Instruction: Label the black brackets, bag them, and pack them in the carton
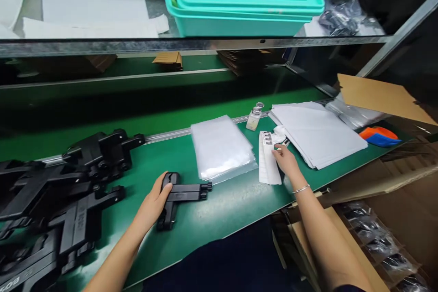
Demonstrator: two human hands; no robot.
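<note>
My left hand is wrapped round the upper end of a black T-shaped plastic part, which lies on the green bench with its stem pointing right. At the right, my right hand has its fingertips pinched at the edge of a white label strip with dark printing near its top. Whether a single label is lifted between those fingers is too small to see. Between the two hands lies a stack of clear plastic bags. More black plastic parts are heaped at the left.
Behind the labels stands a small glass bottle with a metal top. White sheets are stacked at the right, beside an orange and blue object. A teal bin sits on the overhead shelf. Below right, a carton holds bagged parts.
</note>
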